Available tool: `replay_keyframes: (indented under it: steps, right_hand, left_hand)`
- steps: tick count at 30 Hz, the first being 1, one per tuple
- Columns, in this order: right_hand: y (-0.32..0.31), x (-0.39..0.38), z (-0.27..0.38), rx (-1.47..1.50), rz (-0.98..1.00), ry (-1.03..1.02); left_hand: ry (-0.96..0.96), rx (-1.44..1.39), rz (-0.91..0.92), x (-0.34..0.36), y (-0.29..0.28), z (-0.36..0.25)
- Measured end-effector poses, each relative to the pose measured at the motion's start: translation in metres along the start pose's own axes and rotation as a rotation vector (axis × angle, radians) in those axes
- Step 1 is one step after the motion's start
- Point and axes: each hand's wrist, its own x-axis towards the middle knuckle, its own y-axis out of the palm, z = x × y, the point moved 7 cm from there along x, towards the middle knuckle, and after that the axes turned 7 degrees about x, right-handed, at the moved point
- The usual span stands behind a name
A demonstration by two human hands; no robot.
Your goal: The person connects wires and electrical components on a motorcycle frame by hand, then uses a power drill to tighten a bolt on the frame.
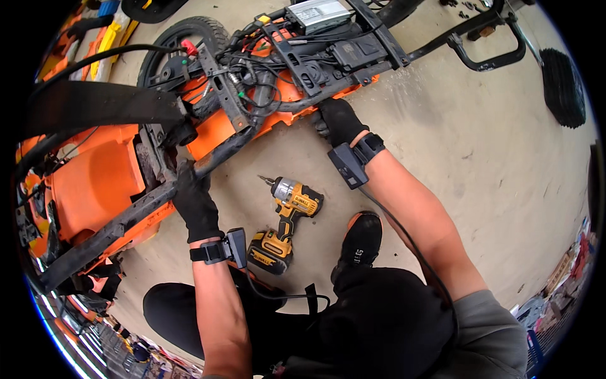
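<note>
A partly stripped scooter, with a black metal frame (pixel 222 158) and orange body panels (pixel 95 177), stretches across the upper left of the head view. My left hand (pixel 197 205), in a black glove, is closed around the lower frame tube beside an orange panel. My gloved right hand (pixel 342 122) is at the scooter's near edge, under the black box; its fingers are curled, and what they grip is partly hidden. On the floor between my arms lies a yellow and black cordless impact driver (pixel 287 218), its bit pointing toward the scooter. Neither hand touches it.
Loose cables (pixel 252 76) and a silver finned box (pixel 319 14) sit on the frame. A wheel (pixel 183 47) stands behind it. A black footrest bar (pixel 492 60) and a dark ribbed pad (pixel 563 88) are at the right. My shoe (pixel 360 243) is near the driver.
</note>
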Motion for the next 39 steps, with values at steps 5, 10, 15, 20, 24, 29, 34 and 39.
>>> replay_keyframes:
  steps: [5, 10, 15, 20, 24, 29, 34, 39]
  right_hand:
    - [-0.008, 0.034, 0.005, -0.717, 0.141, -0.692]
    - [-0.005, 0.003, 0.003, -0.063, 0.04, -0.169]
    - [-0.005, 0.007, 0.014, -0.319, 0.077, -0.461]
    - [0.004, -0.005, 0.008, 0.105, -0.075, -0.201]
    - [0.0, -0.001, 0.011, -0.066, -0.049, -0.203]
    - [-0.008, 0.014, 0.002, -0.368, -0.014, -0.53]
    - [-0.005, 0.016, -0.019, 0.06, 0.02, -0.103]
    - [-0.024, 0.019, 0.011, 0.743, 0.218, -0.277]
  left_hand:
    - [0.243, 0.415, 0.06, 0.003, -0.002, -0.012]
    - [0.586, 1.077, 0.056, -0.007, 0.0, -0.026]
    - [0.916, 1.365, 0.022, -0.024, 0.024, -0.05]
    - [0.814, 1.292, 0.037, -0.021, 0.024, -0.05]
    - [0.868, 1.367, 0.033, -0.014, 0.007, -0.031]
    - [0.296, 0.624, 0.052, 0.01, -0.01, -0.003]
    - [0.088, 0.235, -0.019, 0.011, -0.027, 0.01]
    - [-0.072, -0.093, -0.119, 0.011, 0.001, 0.02]
